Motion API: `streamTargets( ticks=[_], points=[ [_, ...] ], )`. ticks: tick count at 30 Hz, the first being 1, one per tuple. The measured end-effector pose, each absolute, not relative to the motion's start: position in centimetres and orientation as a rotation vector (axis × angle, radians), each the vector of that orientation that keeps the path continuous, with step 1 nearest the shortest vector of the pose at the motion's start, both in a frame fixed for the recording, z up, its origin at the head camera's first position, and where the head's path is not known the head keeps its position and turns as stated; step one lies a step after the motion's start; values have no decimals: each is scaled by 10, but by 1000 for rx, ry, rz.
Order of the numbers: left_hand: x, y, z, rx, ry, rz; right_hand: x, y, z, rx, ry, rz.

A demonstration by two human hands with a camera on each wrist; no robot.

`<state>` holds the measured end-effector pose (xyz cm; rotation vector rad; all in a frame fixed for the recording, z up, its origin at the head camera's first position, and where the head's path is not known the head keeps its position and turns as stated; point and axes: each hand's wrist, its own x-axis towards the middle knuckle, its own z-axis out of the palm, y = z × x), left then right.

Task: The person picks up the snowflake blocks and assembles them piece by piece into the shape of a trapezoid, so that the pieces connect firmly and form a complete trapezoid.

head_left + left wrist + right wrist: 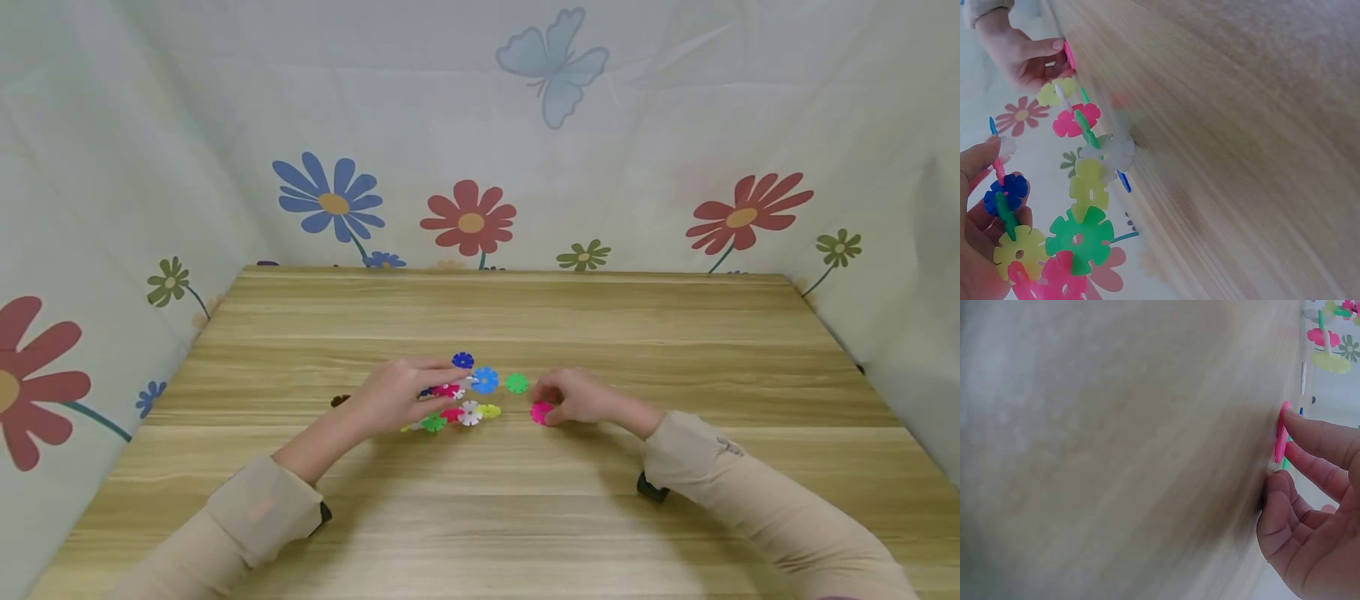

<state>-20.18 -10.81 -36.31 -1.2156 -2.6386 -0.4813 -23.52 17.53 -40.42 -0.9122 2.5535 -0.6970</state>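
My left hand (401,392) grips a chain of interlocking flower-shaped plastic discs (1082,240), coloured green, yellow, pink, white and blue. In the left wrist view the chain bends round in a loop, with its far part hanging clear of the fingers. A light blue disc (485,380) stands by the left fingertips. To the right, my right hand (581,396) pinches a single pink flower-shaped disc (1282,434) between thumb and forefinger, down at the tabletop. Its other fingers are curled against the wood.
Near the hands on the wooden table (480,525) lie a loose green disc (517,383), a dark blue one (462,360) and a dark brown one (341,400), partly behind the left wrist. A flower-printed curtain (630,150) hangs behind the table and along its sides.
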Motion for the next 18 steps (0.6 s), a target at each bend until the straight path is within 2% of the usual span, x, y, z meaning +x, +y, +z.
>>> streamTargets(
  ticks=[18],
  points=[
    [-202, -107, -361, -1224, -2644, -453, -232, 174, -401, -887, 2522, -836]
  ],
)
